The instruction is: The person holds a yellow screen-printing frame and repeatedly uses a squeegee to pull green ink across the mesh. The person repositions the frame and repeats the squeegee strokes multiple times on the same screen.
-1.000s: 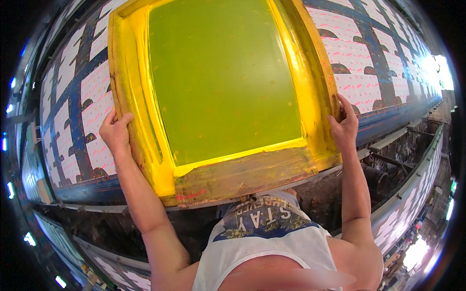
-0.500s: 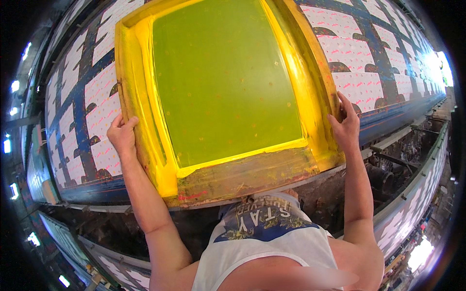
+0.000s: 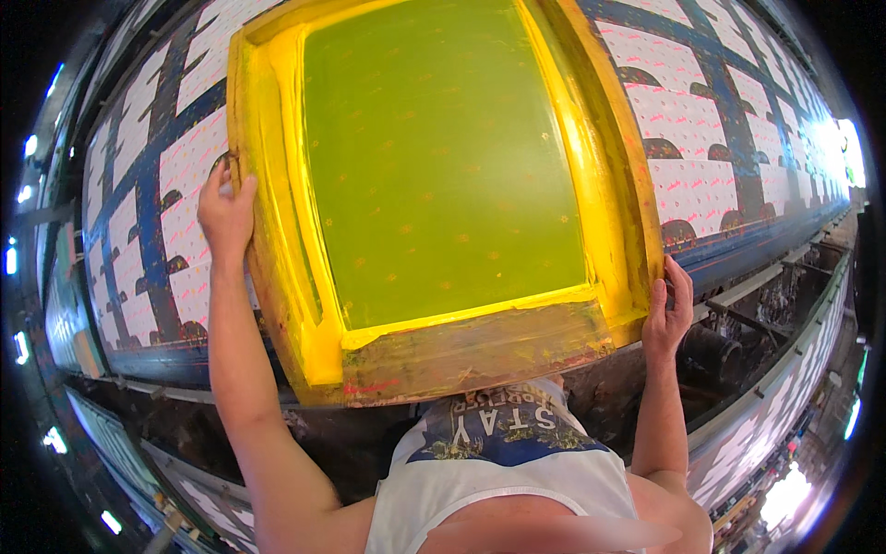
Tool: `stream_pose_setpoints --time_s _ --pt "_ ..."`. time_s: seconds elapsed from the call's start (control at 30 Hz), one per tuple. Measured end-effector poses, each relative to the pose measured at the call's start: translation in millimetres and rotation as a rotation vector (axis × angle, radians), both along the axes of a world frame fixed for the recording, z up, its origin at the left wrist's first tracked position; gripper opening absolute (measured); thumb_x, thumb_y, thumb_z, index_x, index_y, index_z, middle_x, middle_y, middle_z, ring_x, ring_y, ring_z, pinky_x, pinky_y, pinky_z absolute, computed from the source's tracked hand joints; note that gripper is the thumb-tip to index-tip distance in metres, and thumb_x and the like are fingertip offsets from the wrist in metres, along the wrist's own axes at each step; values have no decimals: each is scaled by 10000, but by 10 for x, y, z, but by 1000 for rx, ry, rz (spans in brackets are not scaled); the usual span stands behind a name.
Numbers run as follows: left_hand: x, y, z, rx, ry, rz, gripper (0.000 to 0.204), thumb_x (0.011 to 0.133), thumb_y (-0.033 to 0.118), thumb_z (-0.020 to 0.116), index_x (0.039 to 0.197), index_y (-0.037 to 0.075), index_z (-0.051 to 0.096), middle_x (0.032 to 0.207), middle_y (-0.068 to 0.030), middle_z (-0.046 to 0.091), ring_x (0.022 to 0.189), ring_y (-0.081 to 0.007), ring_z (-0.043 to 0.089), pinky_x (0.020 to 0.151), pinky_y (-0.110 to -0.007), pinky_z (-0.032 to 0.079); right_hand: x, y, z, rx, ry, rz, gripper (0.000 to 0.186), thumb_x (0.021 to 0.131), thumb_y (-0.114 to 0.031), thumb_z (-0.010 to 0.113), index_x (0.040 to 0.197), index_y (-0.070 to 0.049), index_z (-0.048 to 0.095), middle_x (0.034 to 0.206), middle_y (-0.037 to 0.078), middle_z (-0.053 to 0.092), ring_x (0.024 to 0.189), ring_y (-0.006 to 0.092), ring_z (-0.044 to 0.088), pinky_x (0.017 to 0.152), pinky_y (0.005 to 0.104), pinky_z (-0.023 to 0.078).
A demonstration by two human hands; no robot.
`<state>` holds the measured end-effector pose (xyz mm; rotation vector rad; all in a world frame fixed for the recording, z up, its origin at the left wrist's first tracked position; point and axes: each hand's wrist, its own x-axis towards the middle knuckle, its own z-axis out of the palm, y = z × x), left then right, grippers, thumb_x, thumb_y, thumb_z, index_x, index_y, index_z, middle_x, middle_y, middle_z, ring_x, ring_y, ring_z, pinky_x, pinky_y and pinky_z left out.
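A wooden screen-printing frame (image 3: 480, 360), its inner edges coated with bright yellow ink, stretches a green mesh (image 3: 443, 175) dotted with small faint marks. It lies in front of me over the printing table. My left hand (image 3: 227, 212) is closed on the frame's left side, partway up. On the right, near the closest corner, my right hand (image 3: 668, 309) grips the outer edge with its fingers curled against the wood. The undersides of both grips are hidden by the frame.
White cut pieces with pink prints (image 3: 688, 120) lie in rows on the long dark blue table (image 3: 166, 365) on both sides of the frame. A metal rail (image 3: 738, 294) runs along the near edge. Behind me stands another table with white pieces (image 3: 784, 434).
My left hand has slid farther up the frame's left side. My right hand has come down the right side toward the near corner. The frame has shifted slightly right and toward me.
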<state>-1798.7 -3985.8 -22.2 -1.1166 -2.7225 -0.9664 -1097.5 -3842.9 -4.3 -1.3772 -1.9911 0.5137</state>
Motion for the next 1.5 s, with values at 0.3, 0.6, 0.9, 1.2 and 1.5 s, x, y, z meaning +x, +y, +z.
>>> stream_pose_setpoints --time_s 0.3,0.6,0.9,1.2,1.5 --pt "-341 401 -71 34 56 -139 537 930 190 844 1432 25 749 1312 -187 761 1230 -308 732 1087 -394 568 -28 17 -54 76 -84 -17 375 1150 -55 588 1514 6 653 1542 192 650 1378 327 649 1081 408 559" --pt "-430 359 -245 99 -15 -114 525 937 98 834 1450 31 748 1394 -174 755 1270 -271 716 1125 -378 546 1 -25 -46 125 17 -83 349 1141 -58 578 1460 31 688 1492 213 695 1339 339 670 1095 423 547" --pt "-444 325 -255 133 -99 -114 521 954 88 833 1464 26 744 1393 -145 756 1246 -230 708 1104 -360 541 -3 -100 -60 194 107 -124 331 1137 -24 548 1408 84 705 1407 237 739 1284 380 693 1134 468 529" --pt "-490 331 -297 174 -112 -128 529 925 92 834 1443 21 751 1381 -152 766 1223 -252 721 1100 -363 549 34 -94 -100 187 121 -101 318 1132 -23 551 1367 98 728 1357 222 753 1208 347 715 1092 444 549" --pt "-359 365 -256 188 -109 -89 525 896 120 852 1403 19 762 1444 -209 750 1331 -307 721 1163 -394 557 -304 -18 386 242 147 128 178 1056 -21 690 1206 38 764 1204 199 781 1124 354 741 1006 453 588"
